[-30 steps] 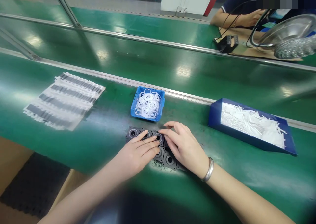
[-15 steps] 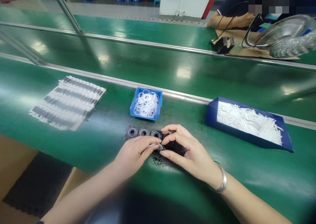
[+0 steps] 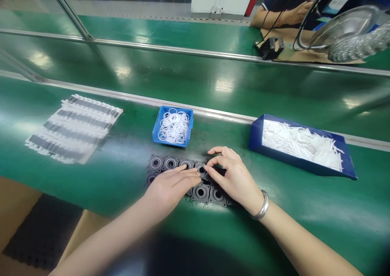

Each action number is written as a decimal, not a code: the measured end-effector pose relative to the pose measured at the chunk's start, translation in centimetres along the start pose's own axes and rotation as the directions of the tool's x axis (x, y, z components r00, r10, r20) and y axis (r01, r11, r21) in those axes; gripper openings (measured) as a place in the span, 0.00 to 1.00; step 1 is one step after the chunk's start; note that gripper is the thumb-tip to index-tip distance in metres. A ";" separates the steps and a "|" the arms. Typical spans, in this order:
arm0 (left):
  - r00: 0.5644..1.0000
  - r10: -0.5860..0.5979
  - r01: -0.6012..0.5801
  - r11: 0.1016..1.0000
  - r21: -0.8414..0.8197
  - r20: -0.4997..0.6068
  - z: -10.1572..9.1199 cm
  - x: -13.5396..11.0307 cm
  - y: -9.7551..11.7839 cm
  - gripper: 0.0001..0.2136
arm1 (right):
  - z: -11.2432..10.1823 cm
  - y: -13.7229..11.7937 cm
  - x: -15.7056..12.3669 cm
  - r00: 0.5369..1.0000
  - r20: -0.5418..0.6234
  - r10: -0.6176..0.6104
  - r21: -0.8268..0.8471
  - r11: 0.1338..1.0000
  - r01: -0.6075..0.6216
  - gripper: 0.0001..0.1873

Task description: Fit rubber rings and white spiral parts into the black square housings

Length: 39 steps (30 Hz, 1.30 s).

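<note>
Two rows of black square parts (image 3: pixel 201 192) with round centre holes lie on the green bench, and pale rings sit on several in the back row. My left hand (image 3: pixel 172 186) stretches its fingers flat over the middle of the rows, fingertips at the near left edge of one back-row part. On that part lies a white ring (image 3: pixel 199 165). Thumb and index finger of my right hand (image 3: pixel 233 176) pinch at the ring's right edge; the other fingers are raised and curved. My hands hide some of the parts.
Behind the parts stands a blue tray (image 3: pixel 154 136) of white rings. A dark blue bin (image 3: pixel 283 156) of white strips is at right, a sheet with grey strips (image 3: pixel 74 128) at left. Across the metal rail (image 3: pixel 183 50), a person's arm (image 3: pixel 274 18) rests near a lamp.
The white ring, held up between both hands before, now lies on a black part. My left fingers have let go and flattened out. The view has shifted slightly.
</note>
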<state>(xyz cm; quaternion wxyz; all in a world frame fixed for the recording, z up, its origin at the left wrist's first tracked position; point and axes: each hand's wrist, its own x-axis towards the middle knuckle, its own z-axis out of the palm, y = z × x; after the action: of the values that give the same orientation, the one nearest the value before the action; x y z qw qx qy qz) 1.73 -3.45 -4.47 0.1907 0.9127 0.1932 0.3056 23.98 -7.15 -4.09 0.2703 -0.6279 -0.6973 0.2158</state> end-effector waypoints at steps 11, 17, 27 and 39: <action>0.953 0.223 -0.271 0.929 0.253 0.204 1.0 0.4 0.2 0.12 | 0.4 0.7 -1.5 0.963 -0.030 -0.266 -0.186 0.948 0.256 0.14; 0.994 0.010 -0.011 1.000 0.011 0.105 0.5 0.8 0.5 0.12 | -1.0 0.0 -2.0 0.960 -0.035 -0.277 -0.124 0.955 0.271 0.16; 0.616 -0.627 0.640 0.046 -0.767 0.476 -0.6 3.4 2.9 0.15 | -1.3 -2.2 -2.4 0.995 -0.056 -0.077 0.294 0.952 0.090 0.02; 0.695 -0.624 0.619 0.264 -0.740 0.358 1.7 3.1 3.2 0.14 | -1.7 -1.2 -3.2 0.990 -0.137 -0.020 0.265 0.963 0.057 0.03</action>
<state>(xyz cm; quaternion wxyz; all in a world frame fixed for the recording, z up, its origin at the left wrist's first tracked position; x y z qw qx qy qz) 5.85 -5.14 -2.79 0.6940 0.5607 0.3689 0.2606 24.38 -10.56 -2.31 0.4030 -0.5848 -0.6541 0.2606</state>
